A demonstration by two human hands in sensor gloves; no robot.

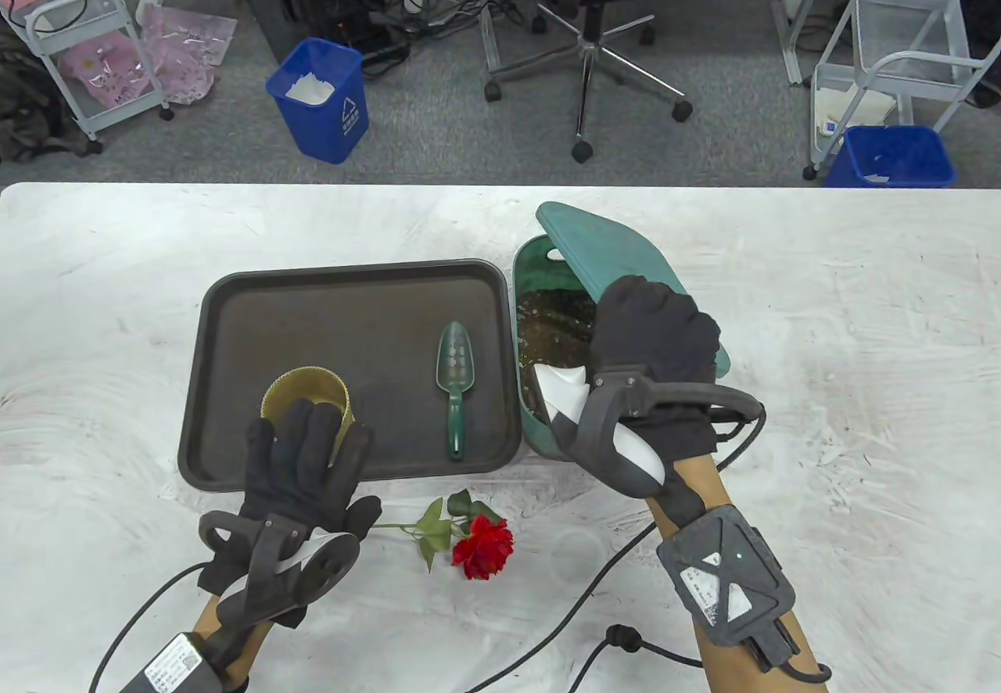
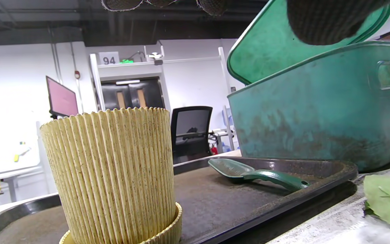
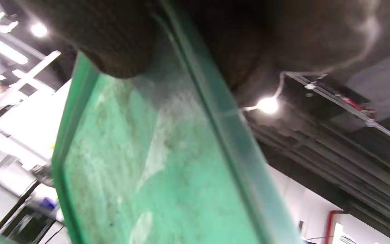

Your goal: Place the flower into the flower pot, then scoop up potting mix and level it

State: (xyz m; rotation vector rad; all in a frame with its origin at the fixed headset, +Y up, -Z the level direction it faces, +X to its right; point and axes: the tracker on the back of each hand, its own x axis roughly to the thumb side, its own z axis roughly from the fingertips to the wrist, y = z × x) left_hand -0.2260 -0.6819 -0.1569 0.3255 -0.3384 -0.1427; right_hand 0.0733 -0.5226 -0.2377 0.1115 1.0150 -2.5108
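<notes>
My right hand [image 1: 653,333] grips the green plastic lid [image 1: 606,255], tilted over the soil bin [image 2: 320,112]. My left hand [image 1: 301,450], fingers loose, hovers by the ribbed yellow pot [image 2: 113,169]. The red flower [image 1: 481,546] lies on the desk [image 1: 821,411].

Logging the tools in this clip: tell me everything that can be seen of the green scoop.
The scoop is a small dark green trowel that looks like plastic, with a pointed, dished blade and a thicker rounded handle. It lies flat on the dark tray, right of the ribbed yellow flower pot and near the tray's right rim beside the green bin. Its blade points away from the person. The blade looks empty. Neither hand touches it.
</notes>
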